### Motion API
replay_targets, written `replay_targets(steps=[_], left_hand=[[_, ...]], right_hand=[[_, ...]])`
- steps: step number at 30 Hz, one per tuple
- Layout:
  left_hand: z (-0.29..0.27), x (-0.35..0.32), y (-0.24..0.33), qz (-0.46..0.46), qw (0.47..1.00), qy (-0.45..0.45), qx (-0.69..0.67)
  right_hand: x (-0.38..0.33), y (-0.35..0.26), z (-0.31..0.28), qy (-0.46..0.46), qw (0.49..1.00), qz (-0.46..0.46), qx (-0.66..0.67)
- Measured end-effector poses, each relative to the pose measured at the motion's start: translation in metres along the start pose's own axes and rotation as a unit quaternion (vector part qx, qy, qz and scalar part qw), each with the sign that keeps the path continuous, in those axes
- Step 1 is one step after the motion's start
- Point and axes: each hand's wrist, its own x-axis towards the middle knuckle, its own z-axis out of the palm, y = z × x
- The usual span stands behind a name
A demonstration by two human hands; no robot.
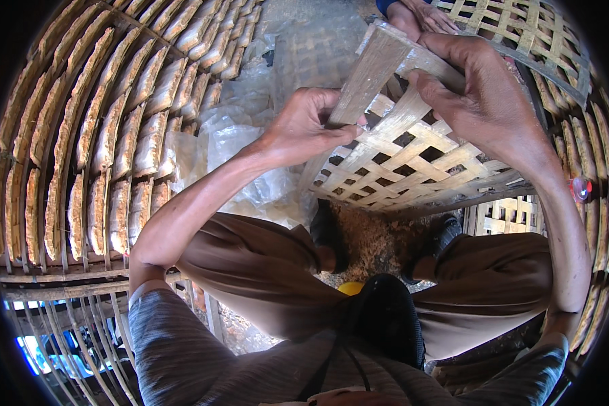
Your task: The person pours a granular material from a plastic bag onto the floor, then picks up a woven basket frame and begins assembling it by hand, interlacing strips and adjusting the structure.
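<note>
A woven bamboo tray with a flat wooden frame stands tilted in front of me, above my knees. My left hand is closed round the frame's left side, thumb toward me. Higher up, my right hand grips the frame near its top corner, fingers over the far side. The tray's lattice is open in many places, and nothing lies on the side that I see. Clear plastic sheets lie crumpled just left of the tray.
Slatted racks at left hold rows of pale slabs with rough brown edges; similar slabs line the right. Another person's hands are at the far side, beside a second woven tray. Something round and yellow shows between my legs.
</note>
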Motion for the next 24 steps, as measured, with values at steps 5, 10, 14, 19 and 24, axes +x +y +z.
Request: replay_targets(steps=[5, 10, 14, 19, 24], left_hand=[[0.013, 0.006, -0.005, 0.041, 0.995, 0.032, -0.084], [0.023, 0.005, 0.010, 0.015, 0.997, 0.064, -0.039], [0.016, 0.008, 0.011, 0.030, 0.999, 0.025, 0.003], [0.006, 0.004, 0.019, -0.025, 1.000, -0.009, 0.011], [0.000, 0.007, 0.013, -0.057, 0.996, -0.041, 0.052]], right_hand=[[-0.001, -0.006, -0.002, 0.003, 0.999, -0.007, -0.041], [0.000, 0.002, 0.001, 0.037, 0.997, -0.045, -0.059], [0.002, 0.001, -0.003, -0.009, 0.999, -0.038, -0.011], [-0.002, -0.008, -0.001, -0.002, 1.000, -0.020, -0.011], [0.000, -0.009, -0.002, -0.019, 0.999, -0.007, -0.028]])
